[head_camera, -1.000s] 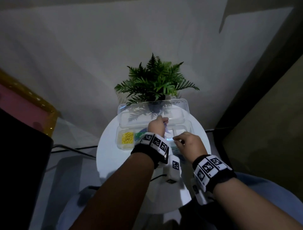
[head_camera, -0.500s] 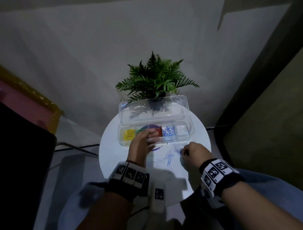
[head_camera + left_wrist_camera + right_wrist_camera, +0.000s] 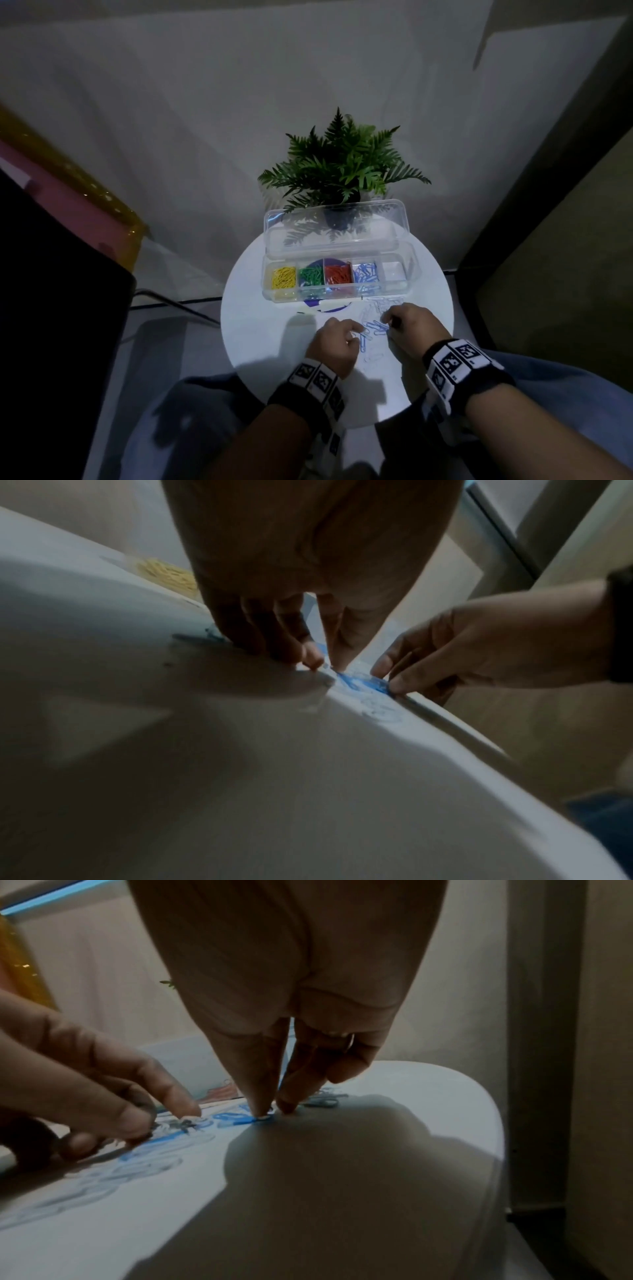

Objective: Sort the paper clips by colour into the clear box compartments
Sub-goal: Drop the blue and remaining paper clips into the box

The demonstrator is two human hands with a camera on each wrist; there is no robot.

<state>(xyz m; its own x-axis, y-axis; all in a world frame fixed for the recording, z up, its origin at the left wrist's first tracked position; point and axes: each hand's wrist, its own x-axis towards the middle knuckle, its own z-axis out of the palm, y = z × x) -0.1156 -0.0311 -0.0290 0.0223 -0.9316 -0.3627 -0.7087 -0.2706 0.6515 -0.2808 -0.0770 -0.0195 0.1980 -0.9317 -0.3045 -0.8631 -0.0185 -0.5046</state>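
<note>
Right hand [image 3: 291, 993]: thumb and forefinger tips pressed down on a blue paper clip [image 3: 240, 1119] lying on the white round table [image 3: 428, 1096]. Left hand [image 3: 78, 1085] beside it, fingertips among further blue clips (blurred). Grey clips [image 3: 322, 1100] just behind.

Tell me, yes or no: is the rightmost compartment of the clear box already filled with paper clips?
No: in the head view the rightmost compartment of the clear box shows no coloured clips, while the blue clips sit in the compartment beside it.

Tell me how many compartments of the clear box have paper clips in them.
4 of 5. In the clear box, from the left: yellow clips, green clips, red clips, blue clips. The rightmost compartment looks empty.
</note>
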